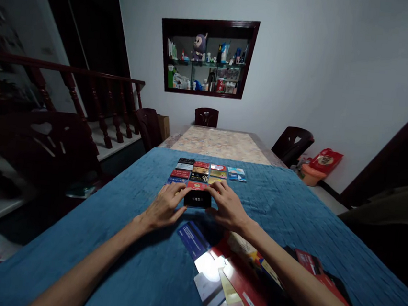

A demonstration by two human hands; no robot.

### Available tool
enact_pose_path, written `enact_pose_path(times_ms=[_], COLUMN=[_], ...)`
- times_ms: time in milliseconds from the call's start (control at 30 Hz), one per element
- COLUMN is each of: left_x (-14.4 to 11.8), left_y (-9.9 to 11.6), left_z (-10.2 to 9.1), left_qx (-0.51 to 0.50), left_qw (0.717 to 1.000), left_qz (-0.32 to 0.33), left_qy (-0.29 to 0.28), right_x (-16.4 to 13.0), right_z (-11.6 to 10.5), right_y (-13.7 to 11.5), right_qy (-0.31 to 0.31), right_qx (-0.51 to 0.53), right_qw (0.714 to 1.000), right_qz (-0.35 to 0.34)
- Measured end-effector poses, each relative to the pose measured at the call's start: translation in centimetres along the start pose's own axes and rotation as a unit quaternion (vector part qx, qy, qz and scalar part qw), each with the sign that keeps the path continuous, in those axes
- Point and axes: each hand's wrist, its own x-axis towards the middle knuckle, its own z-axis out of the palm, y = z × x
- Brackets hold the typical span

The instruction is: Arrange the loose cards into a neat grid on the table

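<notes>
A black card [197, 199] with pale lettering is held by its two short ends between my hands. My left hand [166, 203] grips the left end, with fingertips at the far corner and thumb at the near one. On the opposite end, the fingers and thumb of my right hand [228, 206] are closed. Just beyond lies a red card [197, 186], the near one in its column. Several cards form neat columns there, among them a gold-and-black card [199, 177] and a blue-and-white card [236, 178]. Below my right forearm spreads a loose pile of mixed cards [209, 288], partly hidden by that arm.
A blue cloth [119, 212] covers the near part of the table; its far part has a patterned cover [222, 143]. Chairs [293, 145] stand around it. More red and dark cards [310, 264] lie right of my forearm. A wall cabinet [208, 57] is beyond.
</notes>
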Motion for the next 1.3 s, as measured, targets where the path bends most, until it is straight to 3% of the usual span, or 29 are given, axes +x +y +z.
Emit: enact_pose_path(times_ms=[267, 533, 900, 1300], left_x=[3.2, 8.1, 13.5, 17.7], left_y=[2.4, 3.7, 3.3, 1.7], left_z=[1.1, 3.6, 8.6, 12.6], left_qx=[-0.031, -0.069, -0.088, -0.056], left_qw=[0.998, 0.994, 0.990, 0.984], left_qz=[0.013, -0.002, 0.009, -0.043], left_qy=[-0.047, -0.086, -0.112, -0.166], right_x=[-3.3, -5.2, -6.0, -4.5], right_z=[-1.4, -1.9, -0.1, 1.9], right_y=[2.8, 7.2, 13.5, 17.8], right_qy=[-0.023, -0.009, -0.012, -0.029], right_qx=[0.047, 0.069, 0.063, 0.051], right_qw=[0.998, 0.995, 0.987, 0.972], right_qz=[0.032, 0.072, 0.148, 0.226])
